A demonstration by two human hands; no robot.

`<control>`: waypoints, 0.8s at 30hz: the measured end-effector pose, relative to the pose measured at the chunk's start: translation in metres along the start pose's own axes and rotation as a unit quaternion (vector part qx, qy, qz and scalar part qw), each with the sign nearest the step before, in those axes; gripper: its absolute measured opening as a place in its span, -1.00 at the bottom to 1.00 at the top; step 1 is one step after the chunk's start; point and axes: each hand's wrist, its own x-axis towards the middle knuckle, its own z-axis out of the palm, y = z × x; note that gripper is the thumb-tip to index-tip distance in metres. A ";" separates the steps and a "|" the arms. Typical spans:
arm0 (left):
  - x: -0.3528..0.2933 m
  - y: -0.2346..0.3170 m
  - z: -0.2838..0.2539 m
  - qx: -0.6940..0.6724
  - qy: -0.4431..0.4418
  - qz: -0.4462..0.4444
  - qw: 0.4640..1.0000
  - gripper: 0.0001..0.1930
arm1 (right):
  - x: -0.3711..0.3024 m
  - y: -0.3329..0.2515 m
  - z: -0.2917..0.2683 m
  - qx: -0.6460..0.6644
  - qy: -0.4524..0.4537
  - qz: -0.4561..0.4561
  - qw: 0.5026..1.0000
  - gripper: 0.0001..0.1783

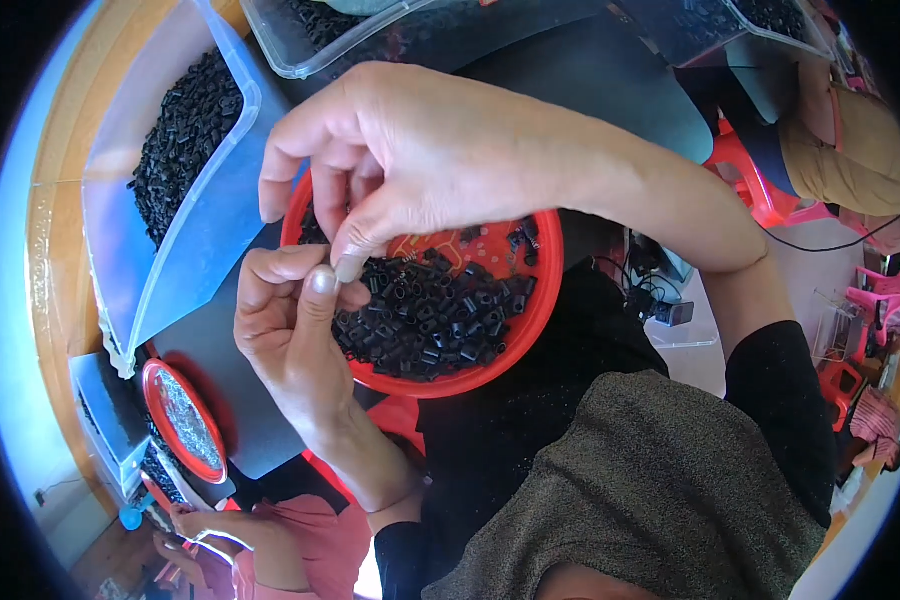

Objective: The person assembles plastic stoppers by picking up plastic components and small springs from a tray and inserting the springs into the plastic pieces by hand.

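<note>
Over the left part of a round red basin (550, 290), my two hands meet fingertip to fingertip. From below reaches my left hand (295, 325), its thumb and forefinger pinched together. My right hand (395, 150) arches in from the upper right, thumb and forefinger closed against the left fingertips. Whatever lies between them is too small and covered to make out. Many small black tubular plastic pieces (430, 310) are heaped in the basin under my hands. Part of the basin's patterned floor shows beside the heap.
A clear plastic bin (195, 255) of small black pieces (185, 130) stands left, another bin (290, 68) at the top. A red-rimmed tray (185, 420) holds shiny bits. People in pink (305, 545) and tan (845, 150) sit nearby. Cables and a dark device (673, 313) lie right.
</note>
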 end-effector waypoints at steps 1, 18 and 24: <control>0.001 -0.001 -0.004 0.001 0.001 0.000 1.000 -0.89 | 0.003 0.003 0.000 -0.021 0.013 -0.029 0.999 -0.62; -0.018 -0.036 -0.029 -0.140 0.034 -0.069 0.987 -0.91 | -0.045 0.048 0.032 -0.426 -0.062 0.066 0.900 -0.85; -0.023 -0.037 -0.028 -0.141 0.045 -0.075 0.986 -0.91 | -0.047 0.055 0.035 -0.413 -0.026 0.005 0.910 -0.86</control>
